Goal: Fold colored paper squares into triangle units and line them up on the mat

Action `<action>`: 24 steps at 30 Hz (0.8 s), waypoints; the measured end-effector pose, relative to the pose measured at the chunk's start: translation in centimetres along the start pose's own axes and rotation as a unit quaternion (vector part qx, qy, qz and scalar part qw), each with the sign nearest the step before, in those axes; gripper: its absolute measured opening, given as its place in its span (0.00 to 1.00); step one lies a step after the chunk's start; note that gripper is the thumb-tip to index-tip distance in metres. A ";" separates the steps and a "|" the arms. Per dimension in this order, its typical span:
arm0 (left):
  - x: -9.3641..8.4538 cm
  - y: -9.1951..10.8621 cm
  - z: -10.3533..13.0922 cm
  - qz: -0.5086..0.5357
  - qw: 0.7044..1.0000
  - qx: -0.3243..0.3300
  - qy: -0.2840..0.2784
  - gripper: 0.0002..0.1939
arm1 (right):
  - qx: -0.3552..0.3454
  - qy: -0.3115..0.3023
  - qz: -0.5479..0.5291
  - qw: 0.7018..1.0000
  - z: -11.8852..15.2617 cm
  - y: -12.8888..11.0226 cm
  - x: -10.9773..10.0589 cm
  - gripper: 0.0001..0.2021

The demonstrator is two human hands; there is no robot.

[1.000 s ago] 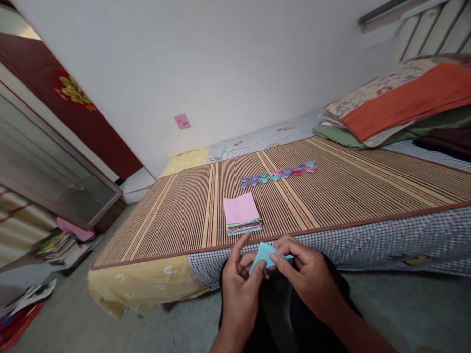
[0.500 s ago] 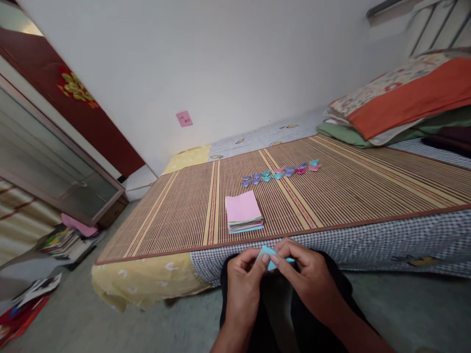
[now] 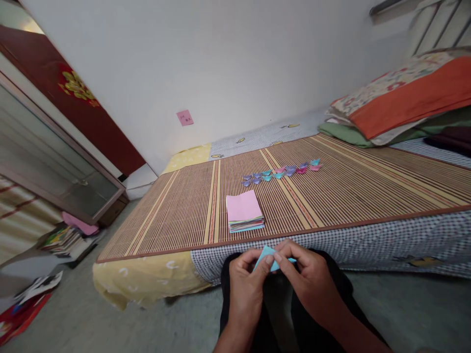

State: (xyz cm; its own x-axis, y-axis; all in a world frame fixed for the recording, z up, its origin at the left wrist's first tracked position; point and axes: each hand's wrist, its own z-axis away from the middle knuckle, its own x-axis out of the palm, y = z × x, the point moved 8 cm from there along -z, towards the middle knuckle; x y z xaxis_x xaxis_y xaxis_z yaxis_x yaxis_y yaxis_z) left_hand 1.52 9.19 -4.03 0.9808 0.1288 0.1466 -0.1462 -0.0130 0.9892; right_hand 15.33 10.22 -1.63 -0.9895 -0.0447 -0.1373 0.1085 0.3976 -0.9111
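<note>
A small folded light-blue paper (image 3: 267,253) is pinched between both hands, in front of the bed's edge and above the knees. My left hand (image 3: 247,282) is closed on its left part, the thumb on top. My right hand (image 3: 307,274) grips its right part, thumb and fingers close to the left thumb. Just beyond the hands, a stack of square papers (image 3: 244,207), pink on top, lies on the striped mat (image 3: 184,211). Behind the stack, several small folded paper pieces (image 3: 279,174) in purple, blue and pink lie in two rows.
Folded bedding (image 3: 408,98) is piled at the right back of the bed. A white wall (image 3: 257,63) with a pink note (image 3: 184,117) stands behind. A glass-panelled cabinet (image 3: 66,147) and stacked books (image 3: 61,241) are at the left.
Both hands have shifted very slightly to the right. More of the blue paper's left part shows by the left thumb. The paper stack and the folded pieces lie as before.
</note>
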 end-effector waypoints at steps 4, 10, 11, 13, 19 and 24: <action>-0.2 -0.3 0.1 0.009 1.000 -0.009 0.016 0.12 | 0.001 0.002 0.018 1.000 0.1 0.0 0.1 0.14; -1.0 0.7 0.6 0.038 0.995 0.042 0.087 0.16 | -0.003 0.007 0.020 1.000 0.2 0.0 0.3 0.13; -1.0 0.8 0.7 0.031 0.994 0.050 0.091 0.15 | -0.001 0.009 0.019 1.000 0.2 0.0 0.2 0.13; -0.9 1.1 0.9 0.011 0.994 0.063 0.088 0.12 | 0.003 0.007 0.020 1.000 0.2 0.1 0.3 0.13; -0.7 1.4 1.3 -0.024 0.994 0.079 0.076 0.08 | 0.004 -0.003 0.021 1.000 0.4 0.4 0.3 0.14; -0.8 1.2 1.4 -0.065 0.991 0.095 0.073 0.04 | 0.008 -0.004 0.026 1.000 0.5 0.5 0.3 0.15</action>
State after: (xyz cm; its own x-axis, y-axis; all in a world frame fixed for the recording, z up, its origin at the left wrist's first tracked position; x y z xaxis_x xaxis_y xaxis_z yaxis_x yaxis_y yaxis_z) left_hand 0.73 7.65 -2.95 0.9583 0.2845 0.0283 0.0216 -0.1709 0.9851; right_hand 15.12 9.98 -2.30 -0.9819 -0.0314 -0.1867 0.1606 0.3842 -0.9092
